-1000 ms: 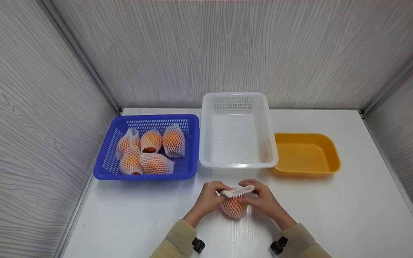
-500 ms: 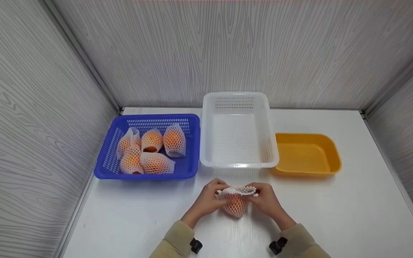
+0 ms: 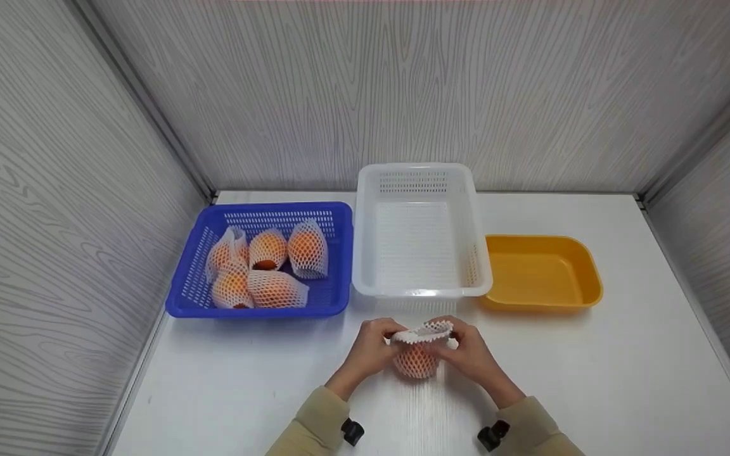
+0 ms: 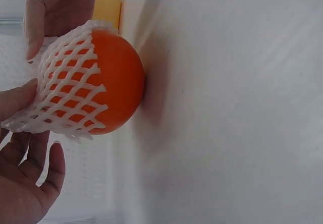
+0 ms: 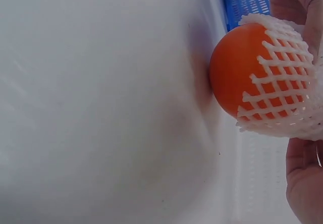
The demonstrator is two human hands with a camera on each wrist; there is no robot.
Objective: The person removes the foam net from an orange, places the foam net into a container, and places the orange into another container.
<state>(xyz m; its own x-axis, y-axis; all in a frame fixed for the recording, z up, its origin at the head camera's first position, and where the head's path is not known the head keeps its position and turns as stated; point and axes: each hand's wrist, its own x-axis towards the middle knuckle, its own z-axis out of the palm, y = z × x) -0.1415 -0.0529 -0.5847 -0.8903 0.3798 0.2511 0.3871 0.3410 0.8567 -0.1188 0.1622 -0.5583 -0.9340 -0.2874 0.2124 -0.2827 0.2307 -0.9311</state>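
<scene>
A smooth orange (image 4: 118, 80) stands on the table in front of me, partly inside a white foam net sleeve (image 3: 422, 334). Its lower part is bare in both wrist views, while the netting covers its upper part. My left hand (image 3: 367, 349) pinches the sleeve's gathered upper rim from the left. From the other side, my right hand (image 3: 468, 351) pinches that same rim. In the left wrist view, several left-hand fingers (image 4: 38, 156) are spread beneath the netting, and the thumb lies over it. The far side of the orange is hidden.
At the left stands a blue basket (image 3: 257, 312) with several net-wrapped oranges (image 3: 276, 289). Beyond my hands is a white basket (image 3: 416, 247), with a yellow tray (image 3: 536, 278) close against its right side. Wood-patterned panels (image 3: 403, 82) border the white table (image 3: 625, 380).
The netting's lower end has drawn up slightly toward my hands, and its rim has shifted between my fingers. Both hands stay in nearly the same place. The containers have not moved.
</scene>
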